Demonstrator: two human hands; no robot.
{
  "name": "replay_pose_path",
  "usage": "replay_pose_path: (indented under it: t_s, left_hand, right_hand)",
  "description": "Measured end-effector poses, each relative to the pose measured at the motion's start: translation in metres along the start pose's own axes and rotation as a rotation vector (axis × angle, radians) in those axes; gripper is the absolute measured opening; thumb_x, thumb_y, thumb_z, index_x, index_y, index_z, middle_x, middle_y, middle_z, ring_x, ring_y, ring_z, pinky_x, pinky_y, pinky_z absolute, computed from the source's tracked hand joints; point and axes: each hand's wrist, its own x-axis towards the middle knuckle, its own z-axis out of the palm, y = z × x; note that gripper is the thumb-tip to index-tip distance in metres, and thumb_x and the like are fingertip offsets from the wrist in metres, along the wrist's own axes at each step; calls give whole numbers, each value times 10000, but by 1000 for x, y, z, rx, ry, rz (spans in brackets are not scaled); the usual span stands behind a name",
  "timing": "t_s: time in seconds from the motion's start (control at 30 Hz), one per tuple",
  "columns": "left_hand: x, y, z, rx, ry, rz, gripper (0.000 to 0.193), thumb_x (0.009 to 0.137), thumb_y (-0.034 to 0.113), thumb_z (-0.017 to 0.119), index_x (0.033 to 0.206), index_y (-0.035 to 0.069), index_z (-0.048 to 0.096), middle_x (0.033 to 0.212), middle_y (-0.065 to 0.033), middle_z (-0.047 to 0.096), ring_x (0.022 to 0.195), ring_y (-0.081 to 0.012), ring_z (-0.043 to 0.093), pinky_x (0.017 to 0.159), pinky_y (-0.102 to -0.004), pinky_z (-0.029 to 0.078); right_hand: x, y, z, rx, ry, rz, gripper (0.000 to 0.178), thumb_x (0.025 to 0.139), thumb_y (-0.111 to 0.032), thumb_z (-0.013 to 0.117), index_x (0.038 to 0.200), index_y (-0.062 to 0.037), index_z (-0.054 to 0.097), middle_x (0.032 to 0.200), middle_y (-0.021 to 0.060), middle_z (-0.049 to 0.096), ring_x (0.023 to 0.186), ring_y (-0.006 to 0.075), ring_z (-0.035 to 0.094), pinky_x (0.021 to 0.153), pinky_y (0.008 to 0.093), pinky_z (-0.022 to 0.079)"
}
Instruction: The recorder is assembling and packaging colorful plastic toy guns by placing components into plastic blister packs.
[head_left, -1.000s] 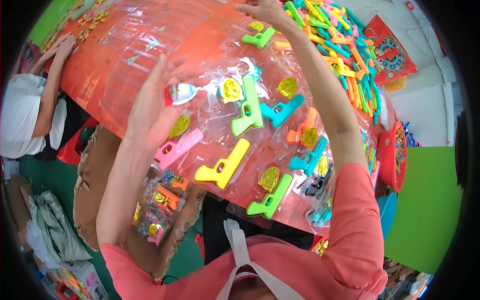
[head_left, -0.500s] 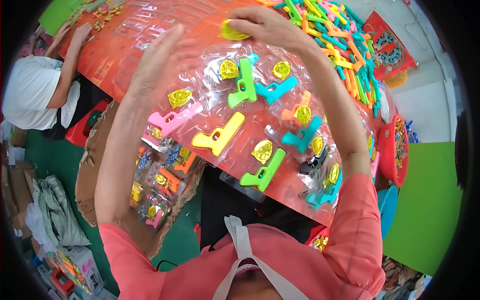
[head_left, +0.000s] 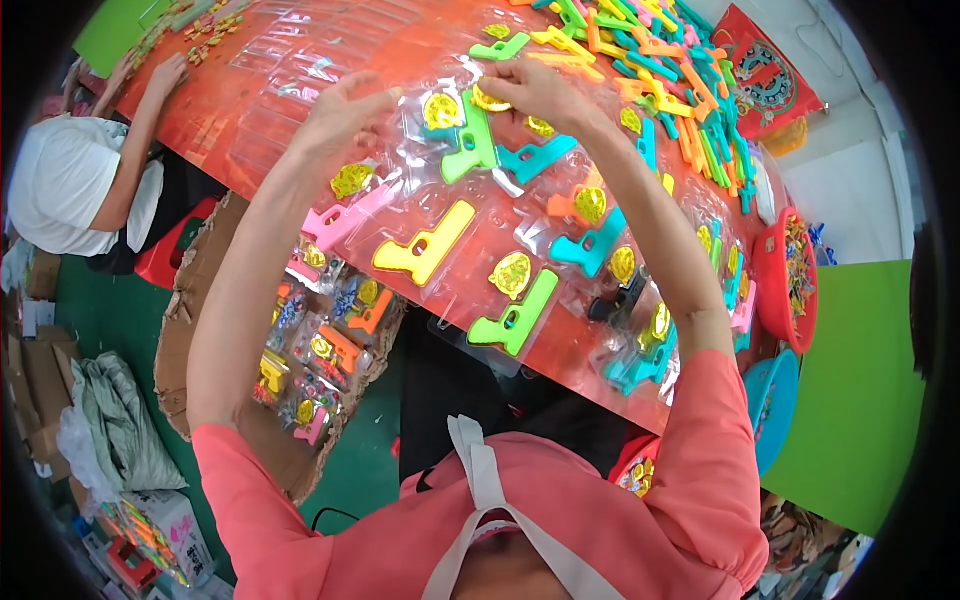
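My right hand [head_left: 540, 92] is closed on a yellow translucent plastic piece [head_left: 490, 97], above the top of a green toy gun [head_left: 472, 140]. That gun sits in a clear plastic blister tray, beside another yellow piece [head_left: 442, 111]. My left hand [head_left: 348, 112] is at the left of this tray, fingers apart and holding nothing visible; whether it touches the plastic I cannot tell. Nearer me, more trays hold a yellow toy gun [head_left: 428, 245], a pink one [head_left: 345, 218], a light-green one [head_left: 515, 315] and teal ones [head_left: 590, 243], several with yellow pieces.
Loose coloured toy guns [head_left: 675, 75] lie heaped at the far right of the red table [head_left: 215, 125]. A cardboard box [head_left: 185, 340] with packed toys stands below its left edge. Red [head_left: 770, 265] and blue [head_left: 775, 400] basins are at right. Another person [head_left: 75, 185] works at far left.
My right hand has come down and nearer with a yellow piece. The left hand has drawn its fingers inward beside the tray. Another green gun and yellow piece now show beyond.
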Motion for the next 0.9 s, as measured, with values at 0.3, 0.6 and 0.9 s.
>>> replay_pose_path:
  t_s: [0.3,0.6,0.9]
  left_hand:
    - [13,20,-8,-208,183,368,612,811,-20,674,1350,45,391,946,-85,617,838,-202,649,693,-368,580]
    - [-29,6,-91,-215,306,307,586,832,-10,657,1353,72,403,1054,-66,577,948,-171,597,824,-355,521]
    - [-53,-12,-104,-185,294,272,574,854,-14,624,1371,59,385,1054,-75,585,899,-146,596,737,-343,573]
  right_hand:
    - [29,-55,-24,134,95,-113,256,901,-293,593,918,-48,664,747,8,626,605,90,556,559,255,464]
    - [25,-83,-35,-125,20,-196,193,898,-179,562,968,-15,635,808,68,650,749,150,638,646,307,522]
    - [77,4,0,-466,-196,-410,92,836,-81,599,912,-29,589,912,76,585,853,202,585,749,339,471]
